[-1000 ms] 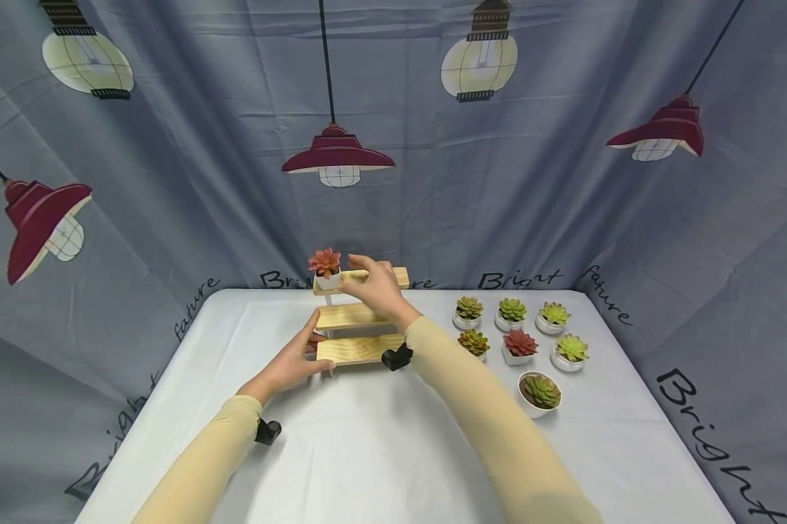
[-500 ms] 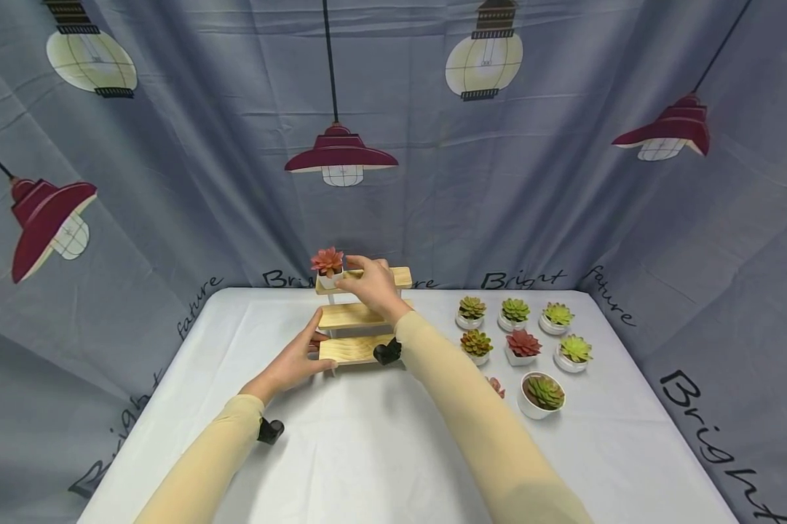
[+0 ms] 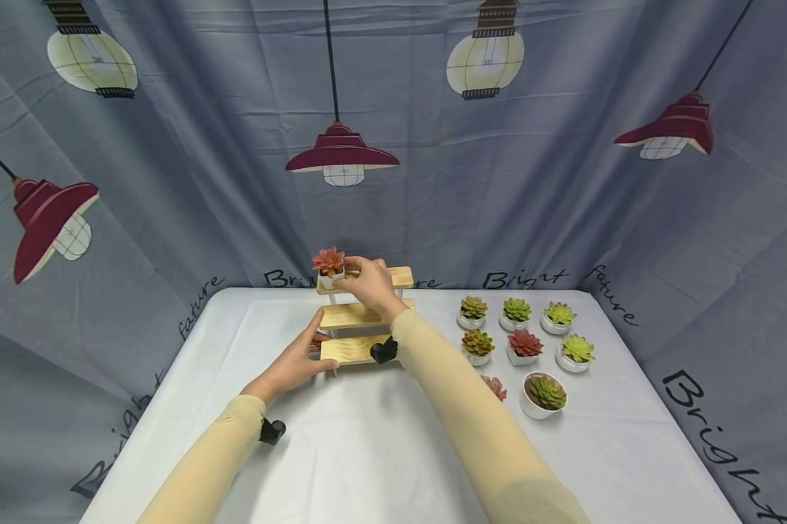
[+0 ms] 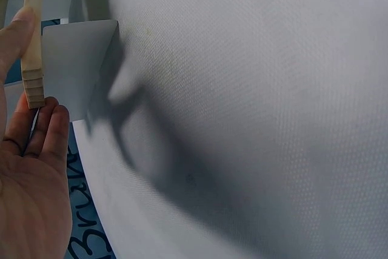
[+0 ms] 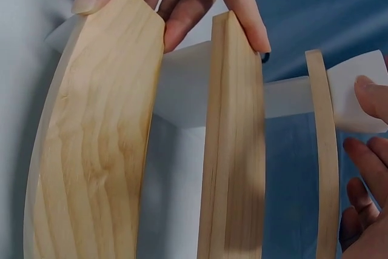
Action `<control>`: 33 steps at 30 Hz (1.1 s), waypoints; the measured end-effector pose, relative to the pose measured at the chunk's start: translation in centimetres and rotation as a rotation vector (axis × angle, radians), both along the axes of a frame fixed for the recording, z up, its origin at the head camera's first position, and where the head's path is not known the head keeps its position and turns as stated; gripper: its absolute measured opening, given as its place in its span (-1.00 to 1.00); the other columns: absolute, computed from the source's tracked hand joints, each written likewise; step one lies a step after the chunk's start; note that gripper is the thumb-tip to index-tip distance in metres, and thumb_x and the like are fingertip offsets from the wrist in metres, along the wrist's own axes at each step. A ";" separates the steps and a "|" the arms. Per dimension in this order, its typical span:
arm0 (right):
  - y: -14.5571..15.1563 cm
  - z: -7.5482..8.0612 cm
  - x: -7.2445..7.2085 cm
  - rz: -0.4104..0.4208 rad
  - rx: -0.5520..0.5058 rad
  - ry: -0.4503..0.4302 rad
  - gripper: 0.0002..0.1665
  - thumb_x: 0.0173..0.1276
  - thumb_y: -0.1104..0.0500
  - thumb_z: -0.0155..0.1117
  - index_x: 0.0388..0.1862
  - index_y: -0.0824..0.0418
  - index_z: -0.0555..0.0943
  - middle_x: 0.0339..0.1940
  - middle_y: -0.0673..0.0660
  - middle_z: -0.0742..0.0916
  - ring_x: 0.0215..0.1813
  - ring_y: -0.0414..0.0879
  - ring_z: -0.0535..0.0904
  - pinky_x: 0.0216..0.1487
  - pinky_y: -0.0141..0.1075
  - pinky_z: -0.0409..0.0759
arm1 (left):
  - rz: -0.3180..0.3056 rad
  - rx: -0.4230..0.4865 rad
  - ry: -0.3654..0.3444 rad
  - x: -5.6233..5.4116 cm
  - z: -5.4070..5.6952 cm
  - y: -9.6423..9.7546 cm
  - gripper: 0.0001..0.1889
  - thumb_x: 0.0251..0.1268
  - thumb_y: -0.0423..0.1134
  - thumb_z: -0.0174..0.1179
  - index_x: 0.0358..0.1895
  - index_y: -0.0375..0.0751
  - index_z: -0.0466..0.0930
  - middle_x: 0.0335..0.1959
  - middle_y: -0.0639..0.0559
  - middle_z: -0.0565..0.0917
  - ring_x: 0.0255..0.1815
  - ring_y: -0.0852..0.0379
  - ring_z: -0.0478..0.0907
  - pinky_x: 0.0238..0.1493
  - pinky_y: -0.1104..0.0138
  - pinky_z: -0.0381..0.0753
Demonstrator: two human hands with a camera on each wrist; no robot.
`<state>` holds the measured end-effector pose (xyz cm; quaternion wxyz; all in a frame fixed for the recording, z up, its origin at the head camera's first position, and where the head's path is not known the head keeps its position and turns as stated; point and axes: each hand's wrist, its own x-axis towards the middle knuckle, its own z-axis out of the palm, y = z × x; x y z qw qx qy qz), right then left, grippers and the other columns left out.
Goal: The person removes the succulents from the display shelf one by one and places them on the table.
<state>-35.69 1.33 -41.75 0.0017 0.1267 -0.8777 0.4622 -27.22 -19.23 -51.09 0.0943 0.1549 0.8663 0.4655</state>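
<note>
A small three-tier wooden shelf stand (image 3: 354, 315) is at the table's back. On the left end of its top board sits a red succulent in a white pot (image 3: 328, 263). My right hand (image 3: 371, 286) pinches this pot, thumb on its front; in the right wrist view the thumb (image 5: 371, 96) lies against the white pot wall. My left hand (image 3: 293, 362) grips the stand's left end, thumb on the lowest board (image 4: 33, 47). In the right wrist view, a left forefinger (image 5: 245, 13) reaches the middle board (image 5: 233, 150), other fingers curled behind the lowest board (image 5: 91, 150).
Several potted succulents stand on the right of the white table (image 3: 341, 451), among them a red one (image 3: 525, 345) and a larger green one in a round white pot (image 3: 544, 395). A pink one (image 3: 495, 386) is partly hidden by the right sleeve. A patterned curtain (image 3: 236, 182) hangs behind.
My right hand has edged left and closed in on the red succulent's pot. My left hand has kept its hold on the stand. The view has shifted slightly.
</note>
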 end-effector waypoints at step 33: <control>-0.5 -0.4 -0.3 -0.008 0.025 0.057 -0.29 0.33 -0.14 0.46 0.41 0.04 0.55 0.17 -0.09 0.73 0.25 -0.07 0.33 0.41 -0.05 0.18 | -0.002 0.013 -0.015 -0.2 -0.1 -0.1 0.23 0.25 -0.11 0.50 0.69 0.19 -0.37 0.34 -0.22 0.46 0.29 -0.20 0.50 0.30 -0.04 0.47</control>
